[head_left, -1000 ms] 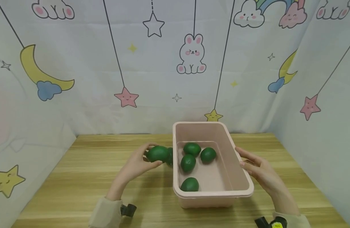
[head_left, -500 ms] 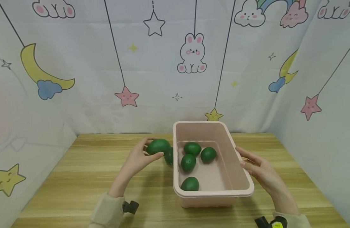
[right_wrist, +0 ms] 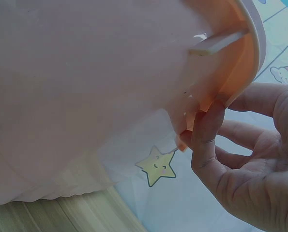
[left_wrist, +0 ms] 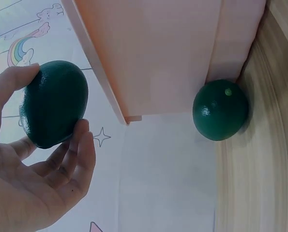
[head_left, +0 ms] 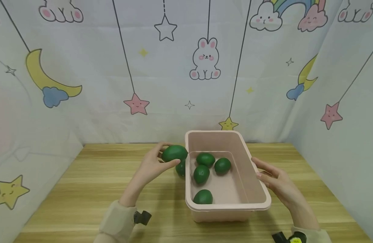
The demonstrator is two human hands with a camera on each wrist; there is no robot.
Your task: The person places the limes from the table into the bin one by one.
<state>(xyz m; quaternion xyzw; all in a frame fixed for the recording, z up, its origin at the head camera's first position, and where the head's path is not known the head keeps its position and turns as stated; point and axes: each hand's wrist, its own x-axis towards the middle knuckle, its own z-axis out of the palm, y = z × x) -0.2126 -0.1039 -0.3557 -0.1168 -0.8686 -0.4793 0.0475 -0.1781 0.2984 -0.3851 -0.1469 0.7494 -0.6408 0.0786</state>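
My left hand (head_left: 154,162) grips a dark green avocado (head_left: 174,153) between thumb and fingers, raised beside the left rim of a pink plastic bin (head_left: 229,206). In the left wrist view the held avocado (left_wrist: 55,104) is off the table, its lower end near the fingertips. A second avocado (left_wrist: 220,110) lies on the table against the bin's outer left wall; the head view shows it partly hidden behind the rim and hand. My right hand (head_left: 280,184) holds the bin's right rim, and the right wrist view shows thumb and fingers (right_wrist: 209,125) pinching its edge.
Several green avocados (head_left: 201,174) lie on the bin floor, mostly toward its left side. The bin stands on a wood-grain table (head_left: 83,189). A white curtain (head_left: 107,114) with cartoon prints hangs behind the table and along its sides.
My left hand has lifted the avocado upward and to the right, close to the bin's left rim. The right hand, the bin and the other avocados stay in place.
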